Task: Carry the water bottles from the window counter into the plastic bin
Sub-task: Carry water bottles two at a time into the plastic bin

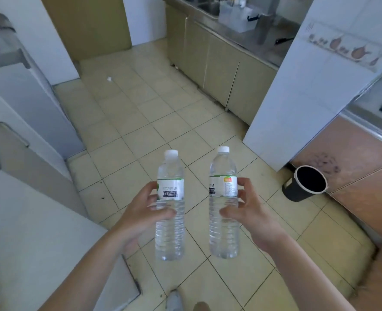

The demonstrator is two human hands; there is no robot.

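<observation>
I hold two clear water bottles upright over the tiled floor. My left hand [140,212] grips the left bottle [170,234] around its middle, just below the white label. My right hand [246,209] grips the right bottle [223,232] the same way, fingers curled round the label area. Both bottles have white caps and look full. A clear plastic bin [237,17] stands on the steel counter at the far end of the room.
Beige cabinets [219,63] run under the steel counter on the right. A white tiled pillar [297,97] juts out at right, with a black waste bucket [304,185] on the floor beside it. White appliances and a cabinet door [28,131] line the left side.
</observation>
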